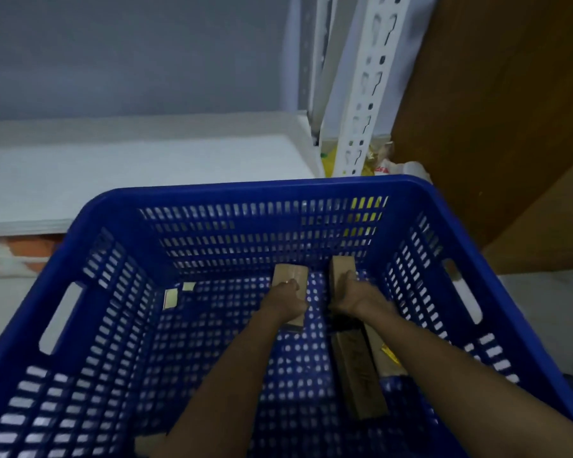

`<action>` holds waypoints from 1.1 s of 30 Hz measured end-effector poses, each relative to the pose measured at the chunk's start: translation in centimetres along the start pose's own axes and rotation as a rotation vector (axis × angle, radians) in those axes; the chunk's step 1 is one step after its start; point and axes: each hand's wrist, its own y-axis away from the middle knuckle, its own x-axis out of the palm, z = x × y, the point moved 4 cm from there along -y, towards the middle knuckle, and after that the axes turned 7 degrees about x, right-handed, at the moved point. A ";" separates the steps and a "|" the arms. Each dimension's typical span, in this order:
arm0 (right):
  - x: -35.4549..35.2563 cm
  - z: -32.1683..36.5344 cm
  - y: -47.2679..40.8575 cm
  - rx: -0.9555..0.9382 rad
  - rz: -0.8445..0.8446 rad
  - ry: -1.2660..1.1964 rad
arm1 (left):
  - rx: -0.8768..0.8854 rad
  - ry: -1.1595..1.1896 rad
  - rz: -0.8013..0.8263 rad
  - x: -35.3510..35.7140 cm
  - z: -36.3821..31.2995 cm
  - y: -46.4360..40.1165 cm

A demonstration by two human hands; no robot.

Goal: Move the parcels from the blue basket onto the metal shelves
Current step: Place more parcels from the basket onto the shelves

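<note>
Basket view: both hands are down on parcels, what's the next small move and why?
Probably lift both straight up clear of the blue basket: the left hand grips the short parcel, the right hand the long parcel, and the white shelf just beyond looks bare.

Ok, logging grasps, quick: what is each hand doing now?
Left hand: closed on the small brown cardboard parcel.
Right hand: closed on the long brown cardboard parcel.

Grey-blue wall [129, 54] behind; brown wooden panel [510, 110] at right; dim, cool light.
</note>
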 end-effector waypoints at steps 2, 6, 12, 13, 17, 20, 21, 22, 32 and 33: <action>1.0 0.0 0.0 0.007 -0.040 0.011 | -0.004 0.000 0.013 1.0 0.4 -0.1; 0.5 0.2 0.2 -0.017 -0.077 -0.020 | -0.003 0.031 -0.044 1.1 -0.2 0.1; -3.7 -1.1 -0.5 0.097 0.131 -0.604 | -0.045 0.268 -0.167 -1.4 -0.8 -0.3; -4.1 -1.3 -0.3 0.107 0.197 -0.741 | -0.065 0.307 -0.177 -1.9 -0.9 -0.2; -6.4 -1.7 1.8 0.053 0.417 -0.998 | -0.116 0.412 -0.191 -4.2 -1.8 1.5; -10.1 -1.3 4.6 0.034 0.522 -1.061 | -0.160 0.490 -0.197 -7.6 -4.0 4.5; -11.6 -1.0 5.8 0.031 0.562 -1.071 | -0.176 0.538 -0.194 -9.0 -4.9 5.7; -13.7 -0.5 7.3 0.032 0.597 -1.074 | -0.195 0.584 -0.191 -10.9 -6.3 7.3; -39.3 7.0 26.7 -0.016 0.604 -1.079 | -0.162 0.922 -0.125 -35.5 -22.6 27.2; -42.2 7.8 28.9 -0.033 0.590 -1.076 | -0.143 0.933 -0.106 -38.3 -24.6 29.4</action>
